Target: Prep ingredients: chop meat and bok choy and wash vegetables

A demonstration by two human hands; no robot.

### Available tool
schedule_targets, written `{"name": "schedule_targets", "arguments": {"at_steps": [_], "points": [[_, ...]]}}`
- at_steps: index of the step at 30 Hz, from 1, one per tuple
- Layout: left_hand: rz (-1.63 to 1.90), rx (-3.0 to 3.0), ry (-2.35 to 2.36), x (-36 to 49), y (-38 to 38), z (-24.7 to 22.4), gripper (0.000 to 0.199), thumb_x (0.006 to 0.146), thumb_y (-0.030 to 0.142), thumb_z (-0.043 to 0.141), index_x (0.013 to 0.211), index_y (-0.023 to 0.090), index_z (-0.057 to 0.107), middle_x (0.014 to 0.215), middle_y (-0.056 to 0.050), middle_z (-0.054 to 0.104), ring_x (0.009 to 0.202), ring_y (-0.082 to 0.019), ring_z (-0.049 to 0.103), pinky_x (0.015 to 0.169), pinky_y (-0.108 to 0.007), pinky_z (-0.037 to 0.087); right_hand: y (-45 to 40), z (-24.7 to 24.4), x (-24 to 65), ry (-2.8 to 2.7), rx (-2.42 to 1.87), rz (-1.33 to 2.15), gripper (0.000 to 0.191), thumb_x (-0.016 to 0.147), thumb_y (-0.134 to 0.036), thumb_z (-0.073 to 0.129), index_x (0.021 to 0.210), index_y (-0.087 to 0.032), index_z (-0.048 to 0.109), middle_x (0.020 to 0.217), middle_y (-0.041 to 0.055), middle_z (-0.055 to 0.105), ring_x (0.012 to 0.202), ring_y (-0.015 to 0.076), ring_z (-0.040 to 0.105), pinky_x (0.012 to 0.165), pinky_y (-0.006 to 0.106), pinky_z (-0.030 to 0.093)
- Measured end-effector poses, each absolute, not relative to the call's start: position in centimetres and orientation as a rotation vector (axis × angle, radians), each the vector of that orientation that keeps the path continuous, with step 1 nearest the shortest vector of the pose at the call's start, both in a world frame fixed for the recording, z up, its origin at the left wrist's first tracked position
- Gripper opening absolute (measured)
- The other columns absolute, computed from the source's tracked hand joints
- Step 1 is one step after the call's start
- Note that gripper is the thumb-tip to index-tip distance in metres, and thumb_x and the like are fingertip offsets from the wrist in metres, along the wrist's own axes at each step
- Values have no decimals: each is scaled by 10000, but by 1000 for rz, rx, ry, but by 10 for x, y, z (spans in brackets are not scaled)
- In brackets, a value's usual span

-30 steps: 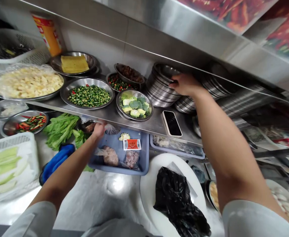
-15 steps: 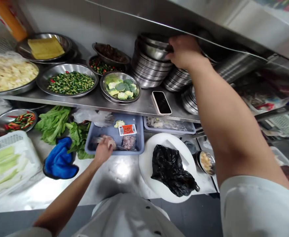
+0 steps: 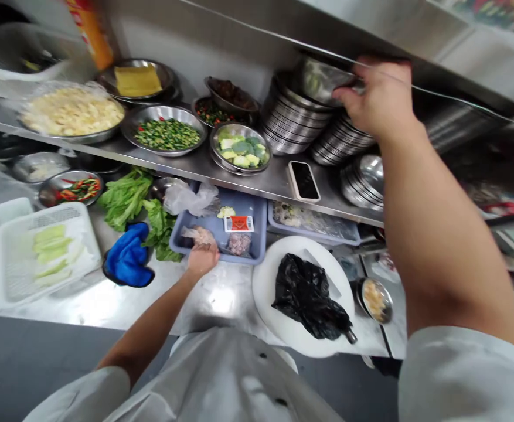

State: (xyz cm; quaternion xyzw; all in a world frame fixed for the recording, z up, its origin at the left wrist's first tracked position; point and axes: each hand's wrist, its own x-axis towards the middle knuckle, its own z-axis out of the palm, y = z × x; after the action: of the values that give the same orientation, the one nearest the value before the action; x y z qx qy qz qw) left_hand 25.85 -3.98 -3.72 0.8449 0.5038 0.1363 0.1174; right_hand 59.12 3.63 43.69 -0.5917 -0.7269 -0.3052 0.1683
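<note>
My right hand (image 3: 382,97) grips the rim of a metal bowl (image 3: 322,81), thumb on the near side, fingers hidden behind. The bowl is tilted above a tall stack of metal dishes (image 3: 294,126) on the shelf. My left hand (image 3: 203,258) is at the front edge of a blue-grey tray (image 3: 260,249), its fingers closed beside a plastic bag of pale meat (image 3: 201,235); what the fingers grip is hard to make out. In the same tray lie a red and white packet (image 3: 239,224), another bagged piece of meat (image 3: 240,244) and a pale floret (image 3: 226,212).
A black plastic bag (image 3: 305,293) lies on a round white board (image 3: 265,293). A phone (image 3: 304,180) and food dishes stand on the shelf (image 3: 257,181). Left are a blue cloth (image 3: 128,257), leafy greens (image 3: 125,198) and a white basket (image 3: 10,264).
My right hand has lifted the bowl and tilted it away from the stack. My left hand has shifted toward the tray's front edge. The view has swung left.
</note>
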Motion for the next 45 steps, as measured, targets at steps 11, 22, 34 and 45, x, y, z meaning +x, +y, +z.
{"name": "schedule_targets", "arguments": {"at_steps": [11, 22, 34, 45], "points": [[301, 2598, 1633, 166, -36, -51, 387, 919, 515, 260, 828, 303, 570, 639, -19, 652, 798, -365, 707, 818, -541, 558, -320, 252, 650, -2079, -1712, -288, 347, 1076, -510, 560, 902, -237, 686, 846, 56, 652, 797, 216, 578, 756, 357, 447], [658, 2663, 521, 410, -241, 71, 492, 908, 576, 671, 1315, 299, 682, 1501, -160, 595, 1447, -386, 500, 1138, -553, 448, -318, 39, 757, -1766, -2457, 180, 305, 1077, -211, 423, 1000, -129, 707, 1066, 174, 681, 1058, 286, 515, 951, 397, 334], [44, 2873, 670, 473, -289, 63, 236, 1040, 301, 561, 957, 201, 757, 860, -126, 753, 1009, -307, 630, 858, -461, 387, -321, 92, 665, -2419, -1731, 685, 294, 958, -126, 505, 1083, -166, 768, 1145, 168, 766, 1061, 282, 731, 930, 387, 572], [47, 3021, 854, 429, -287, 116, 280, 1053, 420, 597, 996, 167, 703, 863, -92, 690, 924, -258, 642, 814, -393, 415, -295, 162, 685, -2581, -2219, 232, 262, 1044, -294, 595, 1272, -207, 690, 1158, 129, 785, 1079, 311, 763, 805, 352, 585]]}}
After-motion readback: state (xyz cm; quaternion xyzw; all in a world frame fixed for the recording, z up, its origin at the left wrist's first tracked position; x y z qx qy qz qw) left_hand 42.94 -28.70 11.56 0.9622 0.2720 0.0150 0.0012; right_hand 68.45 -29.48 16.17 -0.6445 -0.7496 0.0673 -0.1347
